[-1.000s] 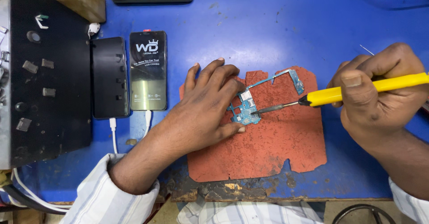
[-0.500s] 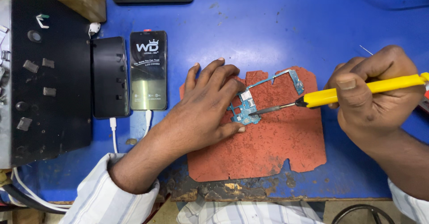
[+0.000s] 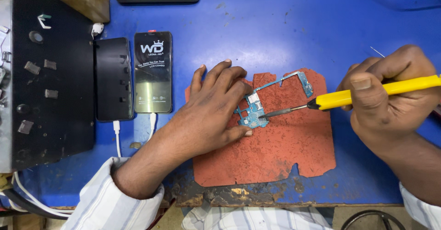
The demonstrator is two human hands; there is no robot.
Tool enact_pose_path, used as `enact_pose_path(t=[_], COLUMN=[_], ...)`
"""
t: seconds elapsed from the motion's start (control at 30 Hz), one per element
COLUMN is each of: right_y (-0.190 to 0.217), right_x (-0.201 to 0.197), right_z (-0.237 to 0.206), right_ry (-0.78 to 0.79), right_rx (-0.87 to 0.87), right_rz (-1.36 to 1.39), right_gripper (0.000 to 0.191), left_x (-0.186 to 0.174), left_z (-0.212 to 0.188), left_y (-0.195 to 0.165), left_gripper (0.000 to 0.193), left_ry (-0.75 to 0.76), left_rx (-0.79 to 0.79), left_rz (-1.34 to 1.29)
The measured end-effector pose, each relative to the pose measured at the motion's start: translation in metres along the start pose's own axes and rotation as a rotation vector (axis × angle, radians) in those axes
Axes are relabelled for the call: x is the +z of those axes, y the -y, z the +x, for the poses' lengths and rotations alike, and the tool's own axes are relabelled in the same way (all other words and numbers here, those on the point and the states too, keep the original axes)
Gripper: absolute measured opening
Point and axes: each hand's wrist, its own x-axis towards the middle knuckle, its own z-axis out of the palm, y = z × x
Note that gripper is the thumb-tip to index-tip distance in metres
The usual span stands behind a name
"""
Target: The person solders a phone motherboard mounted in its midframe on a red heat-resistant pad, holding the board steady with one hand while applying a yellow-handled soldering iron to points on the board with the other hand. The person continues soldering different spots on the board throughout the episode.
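Little has moved since the earlier frame: right hand (image 3: 386, 97) and iron (image 3: 367, 93) sit about where they were, tip still on the board (image 3: 255, 113). Right grip closed around the yellow iron handle, right of centre. Left hand (image 3: 209, 113) lies flat, fingers pressing the board's left edge, holding nothing in a closed grip. Board sits at frame centre on the red mat (image 3: 275, 152), upper part of it. Mat lies on the blue tabletop (image 3: 275, 28). Two phones (image 3: 153, 71) side by side at left, both cabled. Black box (image 3: 50, 74) far left.
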Motion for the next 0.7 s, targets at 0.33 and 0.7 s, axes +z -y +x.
enact_pose_path(t=[0.33,0.7], right_y=[0.0024,-0.0064], right_x=[-0.0005,-0.0055], right_z=[0.0016,-0.0036], right_ry=[0.001,-0.002], right_rx=[0.015,-0.031], right_rz=[-0.021,-0.038], right_gripper=[0.034,0.034], left_x=[0.0008,0.0], left_z=[-0.0004,-0.0001], left_y=[0.0004,-0.0004], left_gripper=[0.078,0.077], left_ry=[-0.003,-0.002], left_rx=[0.002,-0.002], left_rz=[0.004,0.0])
